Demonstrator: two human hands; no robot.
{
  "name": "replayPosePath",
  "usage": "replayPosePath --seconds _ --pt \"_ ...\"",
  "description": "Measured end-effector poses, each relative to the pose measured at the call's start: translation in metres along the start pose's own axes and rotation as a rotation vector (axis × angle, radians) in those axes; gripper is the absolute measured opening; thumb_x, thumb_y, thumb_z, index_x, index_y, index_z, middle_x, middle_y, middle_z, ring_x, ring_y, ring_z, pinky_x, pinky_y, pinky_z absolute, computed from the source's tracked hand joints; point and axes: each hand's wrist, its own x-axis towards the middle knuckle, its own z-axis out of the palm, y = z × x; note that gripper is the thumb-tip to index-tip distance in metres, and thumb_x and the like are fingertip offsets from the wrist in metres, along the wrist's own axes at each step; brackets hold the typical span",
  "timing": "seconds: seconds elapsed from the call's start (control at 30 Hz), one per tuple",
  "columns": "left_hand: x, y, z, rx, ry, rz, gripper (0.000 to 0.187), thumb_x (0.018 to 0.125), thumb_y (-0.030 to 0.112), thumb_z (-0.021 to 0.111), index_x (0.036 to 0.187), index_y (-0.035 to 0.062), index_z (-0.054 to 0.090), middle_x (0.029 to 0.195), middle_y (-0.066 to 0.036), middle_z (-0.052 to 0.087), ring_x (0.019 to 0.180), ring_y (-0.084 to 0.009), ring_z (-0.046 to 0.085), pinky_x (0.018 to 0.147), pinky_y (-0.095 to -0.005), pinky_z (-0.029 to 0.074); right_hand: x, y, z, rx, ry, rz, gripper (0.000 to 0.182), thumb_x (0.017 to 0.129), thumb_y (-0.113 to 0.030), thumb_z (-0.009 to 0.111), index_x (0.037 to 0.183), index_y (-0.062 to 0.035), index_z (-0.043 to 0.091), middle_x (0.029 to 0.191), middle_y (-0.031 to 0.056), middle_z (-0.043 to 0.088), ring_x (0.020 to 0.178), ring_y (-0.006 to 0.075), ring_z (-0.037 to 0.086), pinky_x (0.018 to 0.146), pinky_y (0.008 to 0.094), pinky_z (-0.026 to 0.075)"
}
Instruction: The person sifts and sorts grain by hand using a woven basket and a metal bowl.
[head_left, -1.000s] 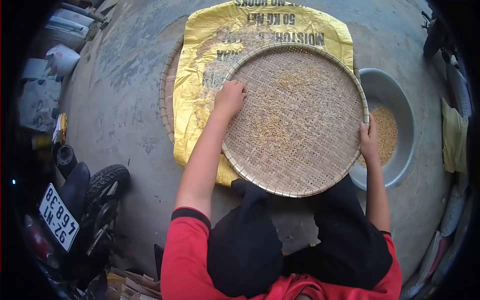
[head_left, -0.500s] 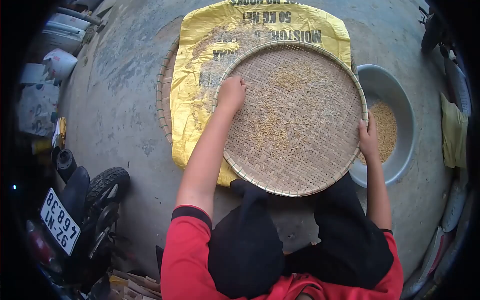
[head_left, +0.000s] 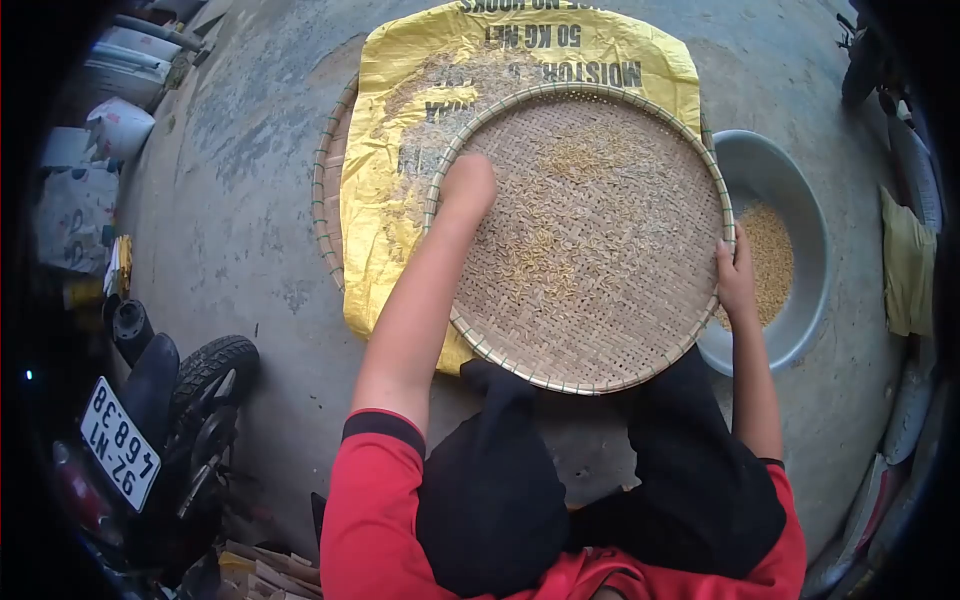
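1. Woven tray [head_left: 620, 345], round and shallow, sits in front of the person, its near edge over the dark trousers [head_left: 490, 490] at the knees and its far part overlapping a yellow sack [head_left: 385, 265].
2. Loose grain [head_left: 540, 265] lies scattered across the weave, thickest in one patch left of the middle and another toward the far side.
3. Left hand [head_left: 468, 187] is over the tray's left side, just inside the rim, knuckles up; its fingers are hidden, so I cannot tell whether they are apart or together.
4. Right hand [head_left: 736, 282] has its fingers clamped on the tray's right rim.
5. Metal basin [head_left: 818, 240] stands just right of the tray, with more grain [head_left: 770, 255] inside.
6. Another woven rim [head_left: 325, 190] shows beneath the sack's left edge.
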Motion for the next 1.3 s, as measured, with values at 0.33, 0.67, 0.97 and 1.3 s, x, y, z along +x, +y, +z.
replayPosePath --seconds 0.33,0.67,0.97,1.3 --pt "-0.004 -0.002 -0.009 0.046 -0.095 0.157 0.018 0.083 0.007 0.052 0.093 -0.0028 0.063 0.097 -0.023 0.063 0.087 -0.0363 0.063 0.076 -0.0409 0.051 0.001 0.004 0.000 -0.003 0.005 -0.018 0.048 0.093 -0.020 0.046 0.134 0.0018 0.035 0.127 0.0185 0.047 0.118 0.0254 0.045 0.100 0.0356 0.034" --pt "-0.074 0.134 -0.100 -1.440 -0.946 0.605 0.030 0.095 0.019 0.044 0.120 0.0040 0.054 0.111 -0.008 0.061 0.103 -0.0157 0.059 0.085 -0.0293 0.047 -0.001 -0.004 0.003 0.054 0.004 0.030 0.047 0.093 -0.019 0.045 0.134 0.0016 0.035 0.126 0.0187 0.047 0.116 0.0253 0.047 0.098 0.0353 0.036" --pt "0.003 0.015 -0.037 -0.592 -0.100 0.195 0.026 0.088 0.015 0.056 0.110 0.0020 0.061 0.104 -0.011 0.065 0.093 -0.0190 0.062 0.079 -0.0325 0.049 0.000 -0.004 0.001 0.009 -0.016 0.014 0.053 0.094 -0.022 0.044 0.137 0.0036 0.029 0.136 0.0220 0.038 0.126 0.0291 0.038 0.104 0.0354 0.029" --pt "-0.012 -0.006 -0.008 -0.330 0.009 0.229 0.020 0.080 0.017 0.064 0.094 0.0030 0.064 0.092 -0.014 0.064 0.087 -0.0279 0.062 0.078 -0.0367 0.048 0.001 0.013 0.003 -0.071 0.048 0.064 0.061 0.094 -0.026 0.045 0.140 0.0062 0.021 0.142 0.0256 0.029 0.132 0.0301 0.031 0.107 0.0344 0.026"
